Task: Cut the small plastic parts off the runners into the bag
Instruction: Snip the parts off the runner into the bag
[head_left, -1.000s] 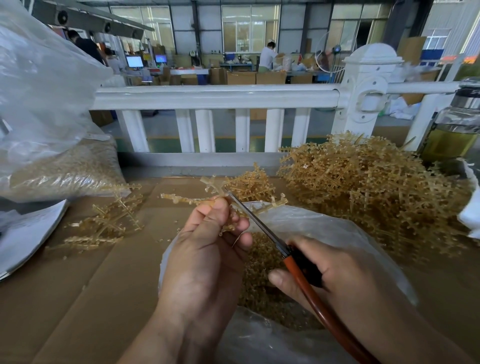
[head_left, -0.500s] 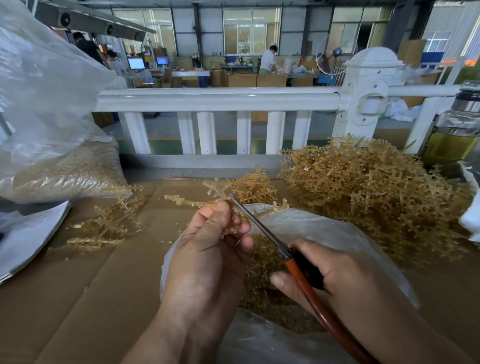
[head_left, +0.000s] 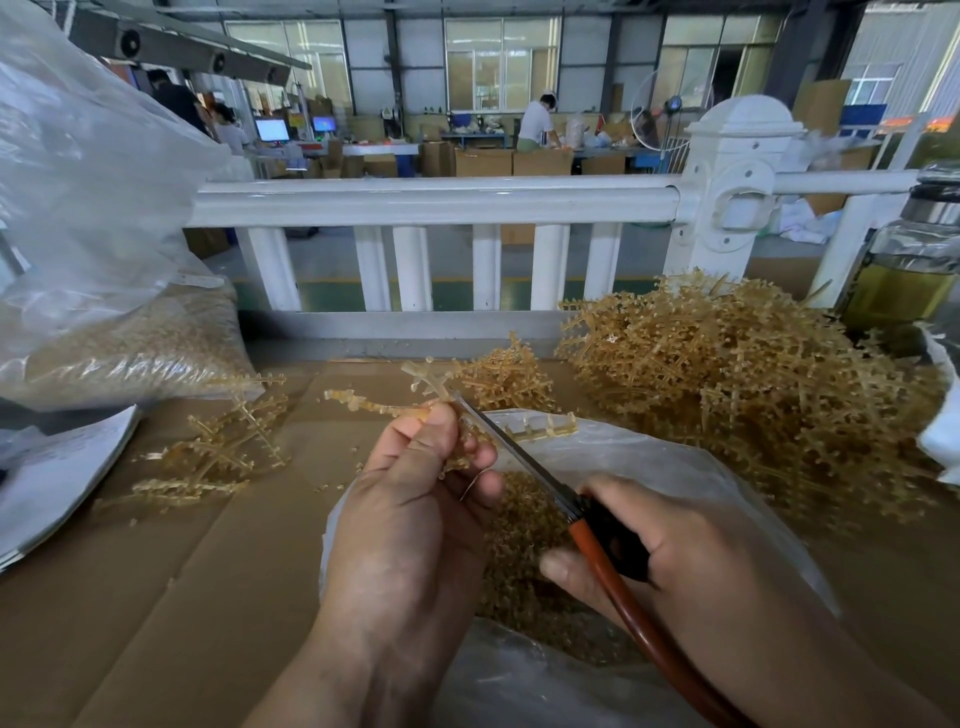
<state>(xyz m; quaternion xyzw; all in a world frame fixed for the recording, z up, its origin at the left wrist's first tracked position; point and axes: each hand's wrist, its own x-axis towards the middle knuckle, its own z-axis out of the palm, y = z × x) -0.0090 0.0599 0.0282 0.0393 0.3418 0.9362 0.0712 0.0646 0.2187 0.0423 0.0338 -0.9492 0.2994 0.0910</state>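
My left hand (head_left: 415, 499) pinches an amber plastic runner (head_left: 431, 384) between thumb and fingers, holding it above the open clear bag (head_left: 675, 467). My right hand (head_left: 670, 556) grips the black and orange handles of a pair of scissors (head_left: 524, 462), whose blades point up and left and reach the runner right beside my left thumb. Loose cut parts (head_left: 519, 551) lie heaped inside the bag below both hands. One runner arm (head_left: 545, 428) sticks out to the right over the bag's rim.
A big tangled pile of uncut runners (head_left: 753, 395) fills the right side of the cardboard-covered table (head_left: 182, 597). Bare runners (head_left: 218, 452) lie at the left. A large clear sack of pellets (head_left: 119, 353) stands far left, a white railing (head_left: 436, 200) behind, a jar (head_left: 909, 270) far right.
Both hands stay almost in the same spot. The scissors keep their place at the runner beside my left thumb; no clear movement shows.
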